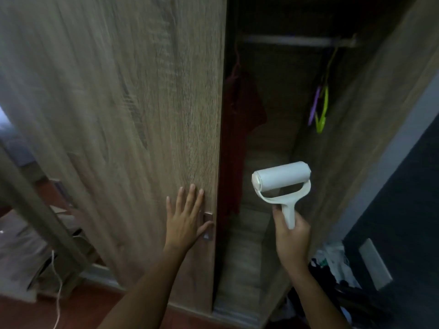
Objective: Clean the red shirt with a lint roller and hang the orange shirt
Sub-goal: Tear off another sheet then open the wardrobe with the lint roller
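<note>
Head view shows the right hand (292, 236) gripping the light, stiff lint roller (281, 180) by its handle, the left hand (184, 220) flat on the wardrobe door (118, 115), and the soft, limp red shirt (240, 129) hanging above between them, probably best steadied by its hem.

Grey metal rail (294, 41) runs across the top of the open wood-grain wardrobe (351, 129). From it a dark red shirt (240, 129) hangs at the left, while purple and lime-green plastic hangers (319, 108) dangle at the right, well apart.
</note>
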Demonstrator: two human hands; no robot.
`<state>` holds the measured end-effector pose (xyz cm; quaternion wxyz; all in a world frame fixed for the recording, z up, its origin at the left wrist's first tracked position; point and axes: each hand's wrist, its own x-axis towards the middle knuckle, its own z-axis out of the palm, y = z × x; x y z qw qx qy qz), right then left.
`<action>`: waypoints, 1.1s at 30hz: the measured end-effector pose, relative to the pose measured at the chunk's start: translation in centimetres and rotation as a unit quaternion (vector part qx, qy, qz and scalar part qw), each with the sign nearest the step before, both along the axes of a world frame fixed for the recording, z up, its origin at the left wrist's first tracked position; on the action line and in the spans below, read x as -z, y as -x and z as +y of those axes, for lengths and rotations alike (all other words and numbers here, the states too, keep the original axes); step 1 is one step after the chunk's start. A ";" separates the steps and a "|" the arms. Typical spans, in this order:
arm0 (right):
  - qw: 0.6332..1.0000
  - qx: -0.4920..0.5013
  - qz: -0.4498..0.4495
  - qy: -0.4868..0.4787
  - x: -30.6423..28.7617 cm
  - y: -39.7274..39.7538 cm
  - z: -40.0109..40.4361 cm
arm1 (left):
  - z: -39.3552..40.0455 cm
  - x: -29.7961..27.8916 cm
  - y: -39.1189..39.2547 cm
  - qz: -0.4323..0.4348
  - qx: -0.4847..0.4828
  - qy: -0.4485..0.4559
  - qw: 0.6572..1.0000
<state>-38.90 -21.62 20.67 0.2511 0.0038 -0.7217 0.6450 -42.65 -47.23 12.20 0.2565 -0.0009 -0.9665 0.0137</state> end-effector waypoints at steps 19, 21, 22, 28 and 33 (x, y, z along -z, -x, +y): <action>0.997 -0.077 -0.005 -0.031 0.6 2.7 -6.7 | -8.6 -3.9 1.5 -0.016 -0.155 -0.113 0.981; 0.996 -0.077 -0.009 -0.037 0.9 3.2 -7.2 | -9.9 -4.1 1.4 -0.021 -0.155 -0.113 0.981; 0.996 -0.076 -0.012 -0.041 1.0 3.5 -7.4 | -10.6 -4.2 1.4 -0.025 -0.157 -0.115 0.981; 0.996 -0.078 -0.006 -0.047 1.2 4.2 -8.5 | -13.1 -4.6 1.5 -0.031 -0.174 -0.141 0.974; 0.997 -0.068 -0.011 -0.043 1.4 4.4 -9.5 | -15.4 -4.7 1.2 -0.030 -0.162 -0.139 0.977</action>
